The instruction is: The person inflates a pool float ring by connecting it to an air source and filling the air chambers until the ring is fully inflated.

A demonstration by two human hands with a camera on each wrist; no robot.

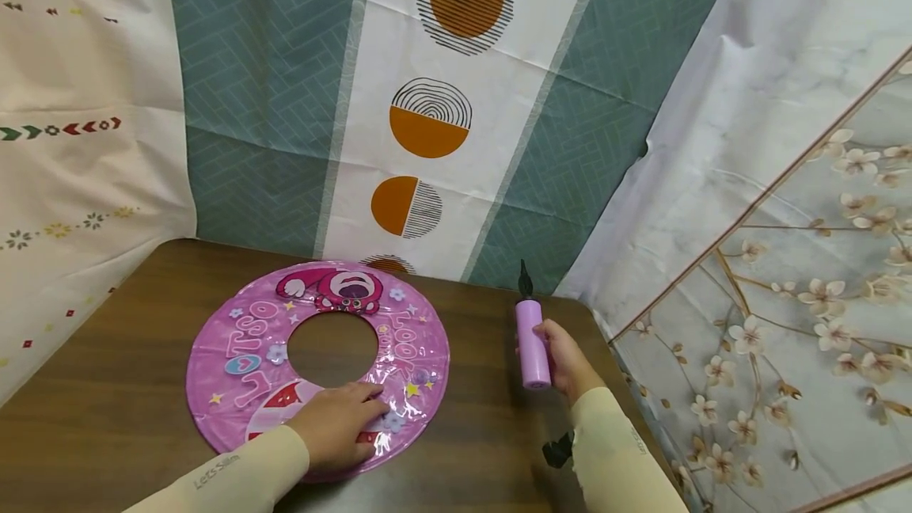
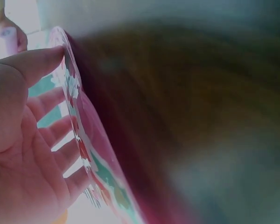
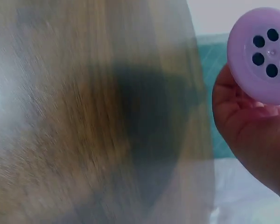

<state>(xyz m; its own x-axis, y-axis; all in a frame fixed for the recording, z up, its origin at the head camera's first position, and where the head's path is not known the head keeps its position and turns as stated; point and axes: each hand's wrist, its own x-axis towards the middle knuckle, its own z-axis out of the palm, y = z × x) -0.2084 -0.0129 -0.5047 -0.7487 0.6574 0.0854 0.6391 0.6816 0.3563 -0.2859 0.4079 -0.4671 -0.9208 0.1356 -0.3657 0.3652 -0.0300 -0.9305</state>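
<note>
There are two hands at work over one brown wooden counter (image 1: pixel 477 418), both coming out of pale yellow sleeves, and each is busy with one thing. One pink swim ring (image 1: pixel 420 323) lies on the left part of the counter, with a single round hole in its middle. I count one bear picture (image 1: pixel 349 287) on its far side, and two printed words, LOTSO to the left of the hole and LOOK to the right.

The left hand (image 1: pixel 338 426) rests on the near side of the ring. Its grip is spread, the four fingers and thumb set apart and touching the plastic.

The right hand (image 1: pixel 568 362) has one lilac pump (image 1: pixel 530 339) over on the right of the counter. That grip is curled round the barrel, with the one black nozzle (image 1: pixel 525 282) pointing to the far side. The near end of the pump shows six dark holes (image 3: pixel 271 70). Whether the pump touches the counter, I can't tell. Just beside the right sleeve (image 1: pixel 620 450) is one small black object (image 1: pixel 558 451), too hidden to make out.

Behind the counter hangs one patterned cloth (image 1: pixel 492 125) bearing four orange designs, the lowest partly covered.
</note>
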